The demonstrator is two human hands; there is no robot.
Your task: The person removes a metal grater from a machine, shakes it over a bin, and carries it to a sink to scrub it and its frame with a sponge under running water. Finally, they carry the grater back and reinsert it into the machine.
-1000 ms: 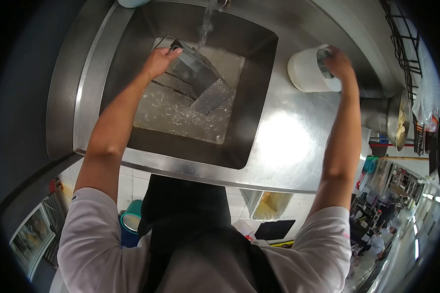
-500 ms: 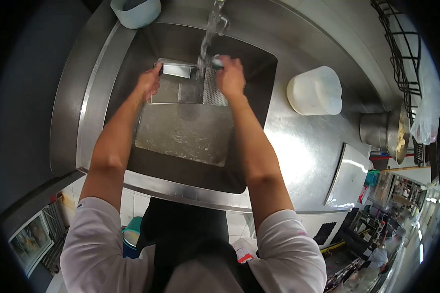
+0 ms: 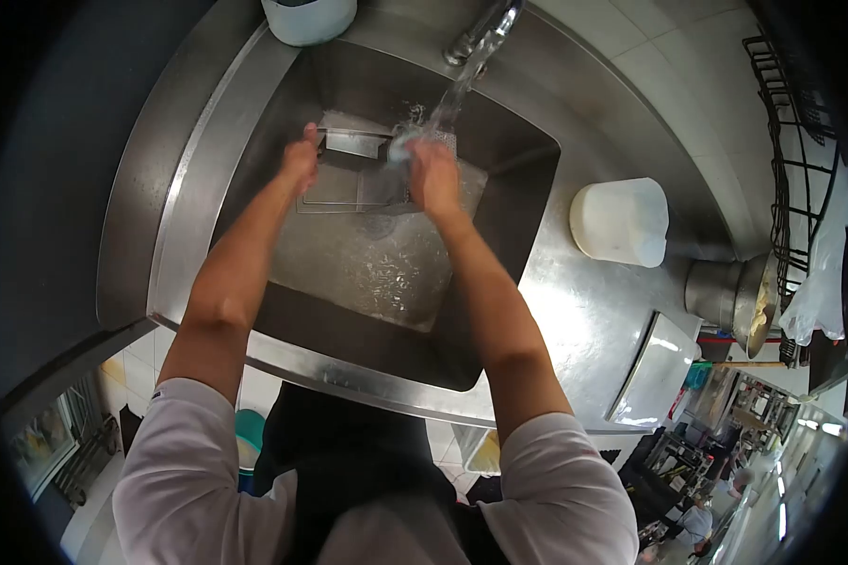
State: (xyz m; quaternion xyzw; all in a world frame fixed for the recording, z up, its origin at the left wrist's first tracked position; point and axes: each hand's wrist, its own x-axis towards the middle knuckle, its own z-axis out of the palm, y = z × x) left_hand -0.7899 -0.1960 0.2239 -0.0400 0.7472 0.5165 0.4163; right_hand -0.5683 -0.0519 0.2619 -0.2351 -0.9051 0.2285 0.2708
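Note:
A flat metal grater-like tool [image 3: 353,143] with a thin wire frame and a perforated plate is held low in the steel sink [image 3: 349,330]. My left hand [image 3: 300,162] is closed around the left end of its frame. Over the perforated end, my right hand [image 3: 435,174] presses a pale scrubbing pad [image 3: 401,146], mostly covered by the fingers and splashing water. From the tap [image 3: 481,38] a stream runs down beside the right hand. Shallow water lies on the sink floor around the drain.
A white plastic tub [image 3: 620,221] stands on the steel counter right of the sink. Another pale container [image 3: 309,21] sits at the back-left rim. Farther right are a metal pot [image 3: 716,294], a flat metal sheet [image 3: 652,372] and a black wire rack [image 3: 790,160].
My right hand has moved left over the perforated end with the pad. My left hand keeps its hold on the frame. The view has shifted, bringing more of the tap into sight.

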